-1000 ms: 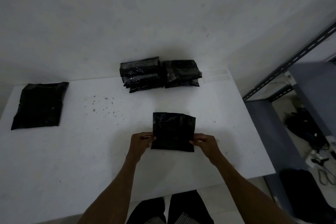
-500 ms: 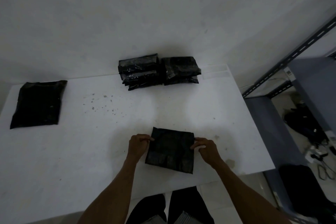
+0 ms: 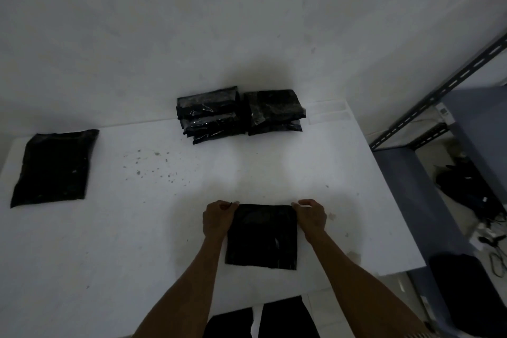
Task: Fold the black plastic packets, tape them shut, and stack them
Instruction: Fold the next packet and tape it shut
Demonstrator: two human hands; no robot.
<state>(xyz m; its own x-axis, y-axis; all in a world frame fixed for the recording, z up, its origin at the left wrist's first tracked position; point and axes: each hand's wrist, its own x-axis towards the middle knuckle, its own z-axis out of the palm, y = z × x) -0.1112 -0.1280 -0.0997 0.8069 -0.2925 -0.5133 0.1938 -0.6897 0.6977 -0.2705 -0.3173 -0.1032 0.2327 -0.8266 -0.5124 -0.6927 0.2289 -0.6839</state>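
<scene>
A: White table (image 3: 137,241) against bare wall, dim light. Task thing, where?

B: Black packet (image 3: 262,239). Lay flat near front edge, straight ahead of body. Was pinched at both far corners.

A: Grip?

B: Left hand (image 3: 218,218): clamped on far-left corner. Right hand (image 3: 311,217): clamped on far-right corner. Fingers curled together on the plastic, both sides. Too dark to confirm thumb contact.

A: Step?

B: Judged as the fold step, very start. Saw no crease and no tape on it.

A: Rest of table?

B: Two finished stacks (image 3: 211,115) side by side at far edge, touching, with shiny bands across. Unfolded pile (image 3: 53,167) far left, well apart. Pale strips (image 3: 329,112) just right of stacks. Possibly tape, couldn't tell.

A: Next move?

B: Probably called for lifting far edge and drawing it toward body, corners kept level for a square fold. Then one hand pinning the fold, other reaching for a strip. Looked like slippery film, likely to spring open if released early.
</scene>
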